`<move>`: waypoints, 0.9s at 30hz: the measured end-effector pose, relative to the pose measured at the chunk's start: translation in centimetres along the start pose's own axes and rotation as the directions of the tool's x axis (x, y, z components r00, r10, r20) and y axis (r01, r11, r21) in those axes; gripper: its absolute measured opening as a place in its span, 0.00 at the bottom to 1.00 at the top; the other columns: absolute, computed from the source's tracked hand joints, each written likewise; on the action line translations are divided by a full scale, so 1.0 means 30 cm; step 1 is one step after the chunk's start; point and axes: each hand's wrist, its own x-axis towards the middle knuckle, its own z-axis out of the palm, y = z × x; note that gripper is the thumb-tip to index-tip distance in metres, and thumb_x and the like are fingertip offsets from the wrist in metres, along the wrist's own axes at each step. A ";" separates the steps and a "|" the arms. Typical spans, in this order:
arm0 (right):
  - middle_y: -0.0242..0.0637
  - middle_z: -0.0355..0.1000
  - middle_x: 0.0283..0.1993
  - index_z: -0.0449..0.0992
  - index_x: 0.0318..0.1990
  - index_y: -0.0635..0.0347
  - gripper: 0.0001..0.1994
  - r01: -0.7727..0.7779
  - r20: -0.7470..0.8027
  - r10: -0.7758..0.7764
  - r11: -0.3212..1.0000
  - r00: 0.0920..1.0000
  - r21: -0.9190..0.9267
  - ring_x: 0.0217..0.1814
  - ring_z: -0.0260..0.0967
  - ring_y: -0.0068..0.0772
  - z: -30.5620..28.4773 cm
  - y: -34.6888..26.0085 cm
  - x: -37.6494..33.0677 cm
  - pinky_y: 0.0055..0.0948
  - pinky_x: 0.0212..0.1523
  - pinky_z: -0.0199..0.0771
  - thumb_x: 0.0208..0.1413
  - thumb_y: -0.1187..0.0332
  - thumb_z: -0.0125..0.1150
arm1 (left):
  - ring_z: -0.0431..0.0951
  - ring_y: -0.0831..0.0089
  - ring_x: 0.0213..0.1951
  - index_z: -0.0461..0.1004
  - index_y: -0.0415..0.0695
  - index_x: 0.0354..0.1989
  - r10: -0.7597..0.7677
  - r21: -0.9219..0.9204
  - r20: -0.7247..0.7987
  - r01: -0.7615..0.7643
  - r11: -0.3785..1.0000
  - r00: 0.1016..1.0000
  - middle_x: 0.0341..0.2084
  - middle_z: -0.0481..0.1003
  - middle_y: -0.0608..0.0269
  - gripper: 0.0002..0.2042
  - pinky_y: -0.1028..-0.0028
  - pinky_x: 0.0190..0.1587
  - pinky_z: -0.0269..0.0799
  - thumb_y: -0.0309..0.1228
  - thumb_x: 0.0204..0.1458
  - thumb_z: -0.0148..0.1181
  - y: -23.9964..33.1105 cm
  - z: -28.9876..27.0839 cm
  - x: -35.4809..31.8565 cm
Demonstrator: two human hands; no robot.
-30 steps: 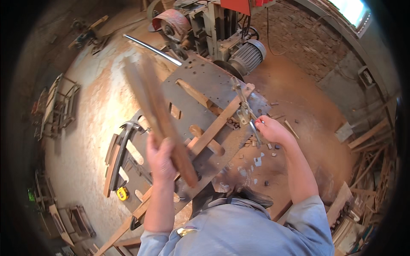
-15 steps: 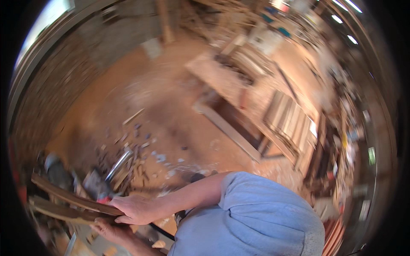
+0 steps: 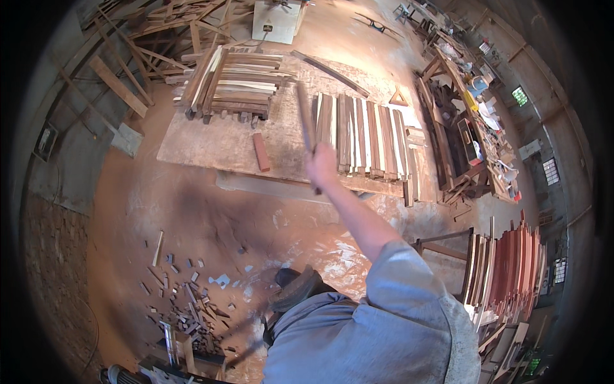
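Note:
My right arm reaches out over the workbench. The right hand (image 3: 322, 168) is closed round the lower part of a dark wooden strip (image 3: 303, 115), which points away from me above the bench top. Just right of this hand lies a row of wooden strips (image 3: 363, 136), brown and pale, side by side on the workbench (image 3: 204, 144). To its left a reddish wooden block (image 3: 261, 152) rests near the bench's front edge. A second stack of strips (image 3: 246, 80) lies farther back on the left. My left hand is out of view.
Wood offcuts (image 3: 198, 307) litter the floor at the lower left, near a machine (image 3: 153, 371). Upright red and brown boards (image 3: 511, 265) stand at the right. Beyond them is a cluttered side bench (image 3: 470, 128). Timber leans at the back left, beside a white cabinet (image 3: 275, 25).
Both hands were at the lower left on curved wooden pieces. The view has swung round to the workbench, my right hand now holds one strip over it, and my left hand has left the view.

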 end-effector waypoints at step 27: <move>0.60 0.68 0.59 0.58 0.66 0.70 0.39 0.334 0.488 -0.734 0.363 -0.472 0.870 0.61 0.67 0.60 -0.070 -0.887 -1.020 0.47 0.60 0.68 0.54 0.53 0.66 | 0.80 0.65 0.31 0.67 0.43 0.43 -0.400 -0.501 -0.239 0.240 0.831 0.885 0.33 0.76 0.61 0.07 0.69 0.34 0.80 0.29 0.62 0.56 -0.080 0.243 -0.146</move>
